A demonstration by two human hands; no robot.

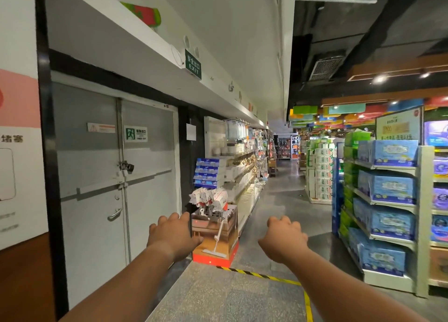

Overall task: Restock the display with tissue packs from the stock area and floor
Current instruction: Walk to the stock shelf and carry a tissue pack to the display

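Both my arms reach forward at waist height in a shop aisle. My left hand (173, 234) is held palm down with fingers loosely curled and holds nothing. My right hand (286, 237) hangs the same way, empty, fingers bent downward. Blue tissue packs (390, 187) fill the shelves of a display rack at the right, well beyond my right hand. More green and white tissue packs (322, 171) are stacked further down the aisle. A small stack of blue packs (207, 173) stands against the left wall shelving.
A grey double emergency door (116, 183) is on my left. Just ahead of my left hand stands a mop display box (215, 237). Yellow-black tape (274, 277) marks the floor. The aisle floor (278, 200) runs straight ahead between shelving.
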